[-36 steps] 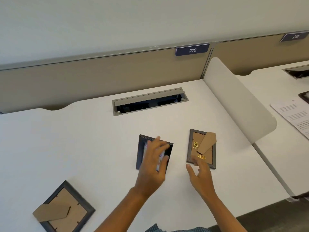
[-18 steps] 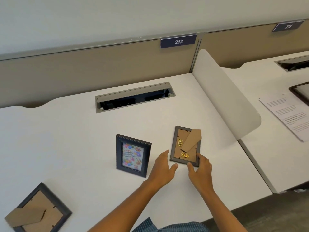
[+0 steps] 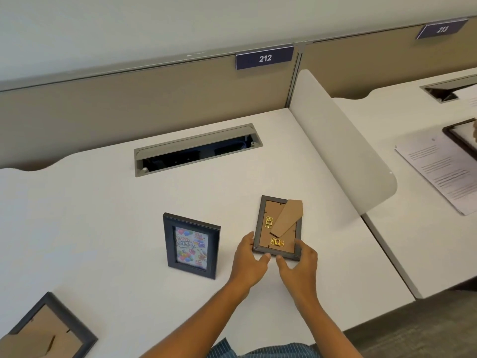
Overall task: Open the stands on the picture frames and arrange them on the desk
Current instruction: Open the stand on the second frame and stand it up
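Note:
A small dark frame [image 3: 268, 244] lies face down on the white desk [image 3: 103, 202], its brown cardboard stand [image 3: 287, 217] angled across the back beside two gold clips. My left hand [image 3: 249, 259] grips its near left corner and my right hand [image 3: 300, 262] grips its near right corner. To the left, a second dark frame [image 3: 191, 245] stands upright showing a colourful birthday picture. A third frame [image 3: 49, 332] lies face down at the desk's near left corner, partly cut off by the picture's edge.
A grey cable hatch [image 3: 197, 148] is sunk into the desk behind the frames. A white rounded divider [image 3: 343, 153] borders the right side. The neighbouring desk holds printed papers [image 3: 444, 171] and another dark frame [image 3: 462, 138]. A beige partition [image 3: 129, 104] runs along the back.
My left hand let go of the birthday frame, which now stands upright, and moved right. Both hands have closed on the near corners of the face-down frame.

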